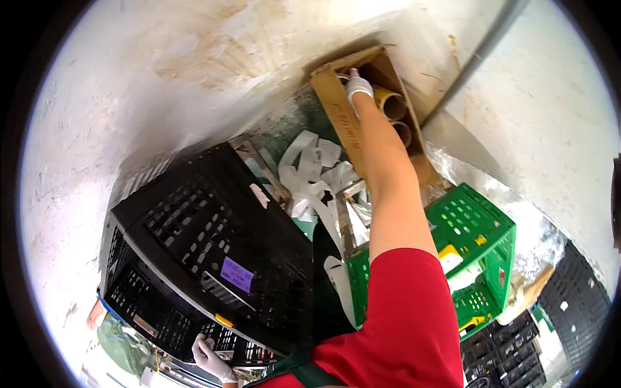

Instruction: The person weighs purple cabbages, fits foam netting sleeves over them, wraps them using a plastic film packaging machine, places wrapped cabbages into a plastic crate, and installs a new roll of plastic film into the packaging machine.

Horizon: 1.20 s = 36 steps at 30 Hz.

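Note:
My right hand [358, 85], in a white glove, reaches into a narrow cardboard box [344, 119] against the wall. Its fingers are bent beside a pale round rim at the box's far end; what they grip is partly hidden. Closer to me in the same box stand cardboard tubes [392, 105], one with a yellow outside. At the lower left my left hand [212, 362], also gloved in white, is beside the lower black crate [152, 307]. Its fingers are loosely bent and apart, with nothing visible in them.
A large black crate [220, 213] with a purple label [237, 275] stands on the left. Crumpled white strips [310, 171] lie between it and the box. A green crate [475, 213] holding yellow items is at right. A pipe [475, 61] runs along the wall.

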Motion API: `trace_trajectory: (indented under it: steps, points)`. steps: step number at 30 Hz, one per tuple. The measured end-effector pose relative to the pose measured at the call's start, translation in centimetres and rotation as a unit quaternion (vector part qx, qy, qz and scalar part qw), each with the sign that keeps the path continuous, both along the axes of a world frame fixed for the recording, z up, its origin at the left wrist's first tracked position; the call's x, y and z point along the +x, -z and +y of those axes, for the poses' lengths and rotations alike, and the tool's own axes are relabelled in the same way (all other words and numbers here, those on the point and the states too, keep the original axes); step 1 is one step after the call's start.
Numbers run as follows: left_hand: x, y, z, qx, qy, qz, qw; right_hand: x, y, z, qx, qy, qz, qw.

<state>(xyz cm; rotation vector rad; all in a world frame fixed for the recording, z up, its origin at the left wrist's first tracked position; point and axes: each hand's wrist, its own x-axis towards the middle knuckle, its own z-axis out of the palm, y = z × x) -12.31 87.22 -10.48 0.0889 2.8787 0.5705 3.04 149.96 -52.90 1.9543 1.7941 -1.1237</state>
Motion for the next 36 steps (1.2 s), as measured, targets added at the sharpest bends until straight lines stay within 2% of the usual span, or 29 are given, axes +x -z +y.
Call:
trace_trajectory:
  steps: [1, 2, 3, 5, 9, 11, 13, 14, 16, 17, 18, 21, 27, 29, 31, 32, 33, 34, 35, 36]
  points:
    - [0.1, 0.0, 0.2, 0.012, -0.013, -0.003, 1.0, -0.7, -0.5, 0.2, 0.017, -0.027, -0.066, 0.997]
    - [0.2, -0.2, 0.5, 0.008, -0.004, 0.002, 1.0, -0.5, -1.8, 0.4, 0.027, -0.116, -0.065, 0.991]
    - [0.3, -0.2, 0.9, 0.01, -0.015, 0.006, 1.0, -0.8, -3.2, 0.6, -0.01, -0.079, -0.082, 0.993]
    - [0.4, -0.4, 1.5, 0.001, -0.024, 0.008, 1.0, -0.5, -3.4, 0.5, 0.008, -0.035, -0.088, 0.996]
    - [0.4, -0.3, 1.0, 0.025, -0.035, -0.007, 0.999, 0.8, -9.9, 2.7, 0.015, -0.045, -0.118, 0.992]
    - [0.4, -0.1, 0.4, 0.057, -0.061, -0.014, 0.996, 2.6, -11.7, 4.8, 0.001, -0.016, -0.058, 0.998]
    - [0.4, 0.3, 0.1, 0.059, -0.035, 0.007, 0.998, 4.6, -15.0, 5.8, -0.009, -0.012, -0.035, 0.999]
    - [0.3, 0.6, -0.2, 0.067, -0.029, 0.011, 0.997, 5.2, -17.3, 5.7, 0.0, -0.013, -0.037, 0.999]
    - [0.4, 0.7, 0.1, 0.084, -0.031, 0.013, 0.996, 6.4, -22.1, 4.8, 0.045, -0.015, 0.062, 0.997]
    - [0.5, 0.6, 0.2, 0.102, -0.04, 0.009, 0.994, 6.7, -25.4, 4.1, 0.054, -0.015, 0.063, 0.996]
    - [0.4, 0.5, 0.1, 0.079, -0.006, 0.018, 0.997, 6.6, -29.3, 3.1, 0.095, -0.053, 0.052, 0.993]
    - [0.9, -0.5, 1.7, 0.075, -0.007, 0.008, 0.997, 7.5, -38.0, 0.9, 0.204, -0.171, 0.002, 0.964]
    - [1.0, -0.1, 0.9, 0.163, 0.008, 0.046, 0.986, 10.5, -56.0, -6.4, 0.266, -0.229, 0.023, 0.936]
    - [1.1, -0.2, 0.9, 0.242, 0.023, 0.058, 0.968, 11.0, -62.5, -10.1, 0.287, -0.234, 0.039, 0.928]
    - [1.6, -1.5, 2.0, 0.32, 0.087, 0.097, 0.938, 11.8, -67.4, -13.9, 0.315, -0.23, 0.073, 0.918]
    - [2.5, -3.6, 3.5, 0.369, 0.123, 0.062, 0.919, 12.2, -70.1, -16.1, 0.336, -0.224, 0.109, 0.908]
    - [3.6, -6.5, 5.0, 0.416, 0.16, 0.028, 0.895, 12.4, -73.2, -18.9, 0.343, -0.225, 0.116, 0.905]
    - [4.2, -8.5, 6.1, 0.442, 0.245, 0.021, 0.863, 12.6, -76.3, -21.9, 0.348, -0.226, 0.122, 0.902]
    - [4.5, -10.3, 7.0, 0.465, 0.328, 0.016, 0.822, 13.0, -78.9, -25.1, 0.351, -0.223, 0.204, 0.886]
    - [4.7, -11.7, 7.9, 0.501, 0.374, -0.004, 0.78, 13.5, -81.6, -27.3, 0.356, -0.251, 0.206, 0.876]
